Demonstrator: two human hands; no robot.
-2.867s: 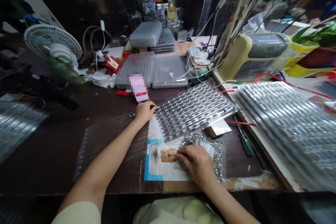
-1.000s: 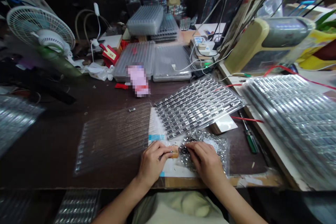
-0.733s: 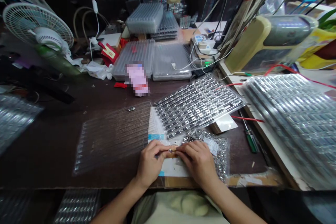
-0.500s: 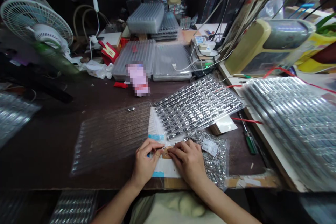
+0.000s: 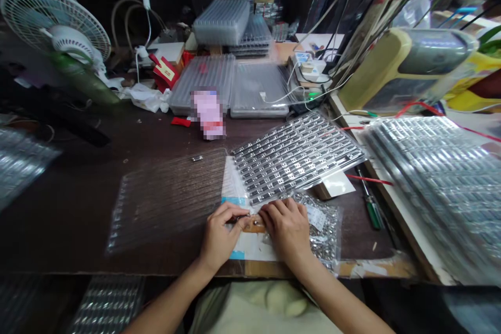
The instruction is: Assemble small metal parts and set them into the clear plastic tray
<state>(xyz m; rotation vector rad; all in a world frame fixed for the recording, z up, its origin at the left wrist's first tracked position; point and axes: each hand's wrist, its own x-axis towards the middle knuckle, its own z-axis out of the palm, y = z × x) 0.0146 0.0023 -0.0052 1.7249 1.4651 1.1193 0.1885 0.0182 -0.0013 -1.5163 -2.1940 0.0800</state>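
Note:
My left hand is closed in a pinch, thumb against forefinger, with a small dark metal part partly showing at the fingertips. Close by on the right, my right hand has its fingers curled together and pointing down; whatever they grip is hidden. Between the hands lies a small brown block with tiny shiny pieces on it, over a white sheet with blue strips. A clear bag of small metal pieces lies partly beneath my right hand. Beyond, a clear tray holds rows of metal connectors.
A ridged clear tray lies left, with one connector near its far edge. Filled trays are stacked right, beside a green-handled screwdriver. A fan, closed clear trays and cables stand at the back.
My right hand has shifted slightly up and right, away from my left fingertips, uncovering more of the brown block. My left hand keeps its pinch. The whole view has shifted a little.

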